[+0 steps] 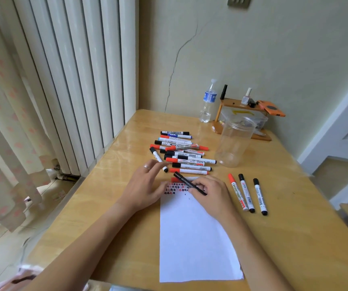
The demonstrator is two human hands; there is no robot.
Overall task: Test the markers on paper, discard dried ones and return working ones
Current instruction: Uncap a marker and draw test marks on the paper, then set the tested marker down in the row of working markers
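A white sheet of paper [192,238] lies on the wooden table [110,206], with red and black test marks [174,188] along its top edge. My right hand [211,196] grips a black marker [184,180] slanted over those marks. My left hand [145,185] rests at the paper's top left corner, fingers spread, holding nothing. A pile of several red, black and blue markers [181,152] lies just beyond my hands. Three markers [246,194], one red and two black, lie apart to the right of the paper.
A clear plastic jar [235,141] stands open behind the three markers. A water bottle [208,101] and a small wooden shelf [242,114] with bottles and an orange object stand against the wall. A radiator and curtain are at the left.
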